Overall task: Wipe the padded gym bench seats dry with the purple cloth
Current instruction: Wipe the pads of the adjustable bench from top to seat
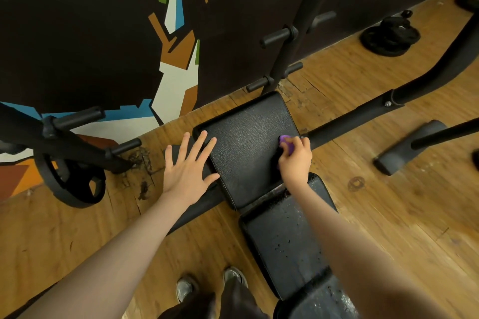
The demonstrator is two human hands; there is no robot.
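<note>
A black padded bench runs from the bottom of the view to the wall. Its far pad (246, 142) looks matt and dry. The near pad (287, 235) carries water drops and streaks. My right hand (295, 158) presses a bunched purple cloth (286, 144) against the right edge of the far pad; only a small purple part shows past my fingers. My left hand (188, 163) lies flat with fingers spread on the left edge of the same pad, holding nothing.
A black rack upright (290, 41) with peg handles stands behind the bench. A barbell with a weight plate (75, 181) sits to the left. Loose plates (388, 36) lie on the wooden floor at the right. A curved frame leg (404, 147) lies right. My shoes (210, 285) are below.
</note>
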